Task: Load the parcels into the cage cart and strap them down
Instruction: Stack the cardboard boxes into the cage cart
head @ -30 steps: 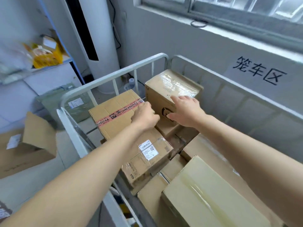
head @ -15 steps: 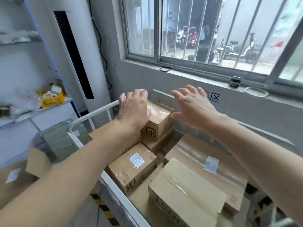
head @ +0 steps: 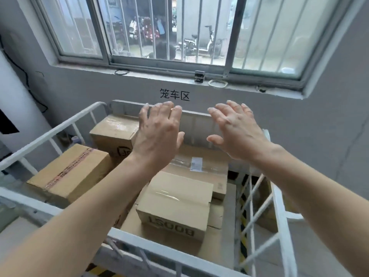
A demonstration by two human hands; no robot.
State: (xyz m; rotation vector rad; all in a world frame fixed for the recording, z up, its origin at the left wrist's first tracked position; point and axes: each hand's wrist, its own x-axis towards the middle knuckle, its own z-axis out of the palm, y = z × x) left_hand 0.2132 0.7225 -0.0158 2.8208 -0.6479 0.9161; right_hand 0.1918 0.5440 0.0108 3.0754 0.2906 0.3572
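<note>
A white metal cage cart [head: 60, 126] stands against the grey wall, filled with several brown cardboard parcels. A taped box [head: 67, 174] lies at the left, a taller box [head: 111, 132] sits in the far left corner, a flat labelled box [head: 201, 170] lies in the middle, and a box with dark print [head: 175, 208] sits nearest me. My left hand [head: 157, 134] and my right hand [head: 237, 130] hover above the parcels with fingers spread, holding nothing. Both point toward the cart's far rail [head: 195, 113]. No strap is in view.
A barred window [head: 171, 31] above the cart shows parked scooters outside. A black clip [head: 199, 76] and a loop of cord [head: 217, 83] lie on the sill. A white column [head: 18, 108] stands at the left. Yellow-black floor tape [head: 242, 208] runs to the cart's right.
Both hands have lifted off the far corner box and risen, fingers spreading open. My view has tilted up and swung right, toward the window.
</note>
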